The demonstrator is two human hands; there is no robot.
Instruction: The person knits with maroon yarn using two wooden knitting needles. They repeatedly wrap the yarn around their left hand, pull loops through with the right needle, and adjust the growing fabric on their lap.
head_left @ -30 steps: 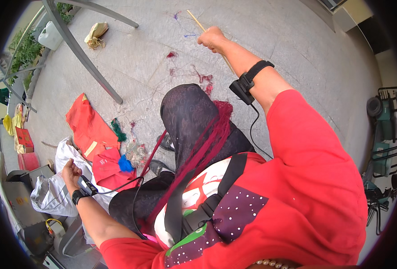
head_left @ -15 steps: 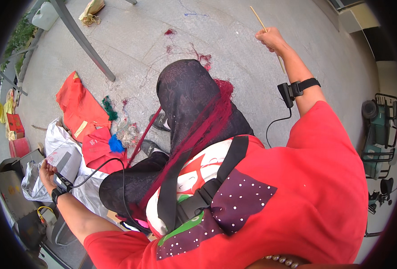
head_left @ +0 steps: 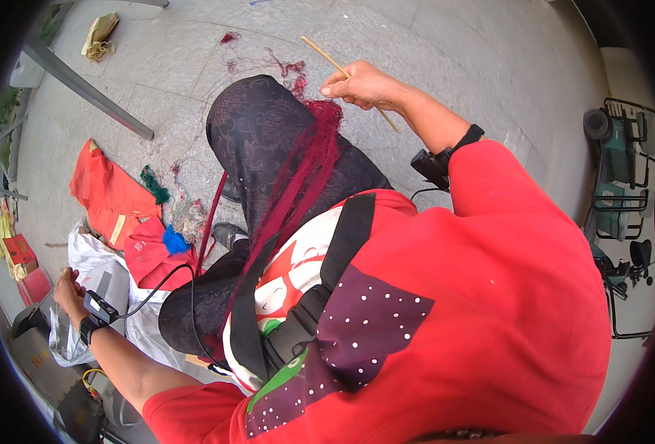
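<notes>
In my right hand (head_left: 368, 85) is a thin wooden stick (head_left: 326, 55), gripped near its middle and slanting across the fingers. Just below that hand, dark red yarn (head_left: 309, 163) drapes over my knee in a long loose hank. Some of its strands hang down between my legs. Far out at the left, my left hand (head_left: 68, 294) is raised beside a white plastic sack (head_left: 94, 248). Its fingers are curled together, and whatever they pinch is too small to make out.
Orange-red cloth pieces (head_left: 102, 181), a green yarn tuft (head_left: 153, 185) and a blue one (head_left: 174, 240) lie on the floor at left. A grey metal leg (head_left: 91, 92) stands beyond. Loose red threads (head_left: 290, 68) lie ahead. Green wheeled carts (head_left: 616, 185) stand at right.
My right hand has come inward and left with the stick, from far out right to above the yarn. My left hand has shifted slightly down. The whole view has turned a little.
</notes>
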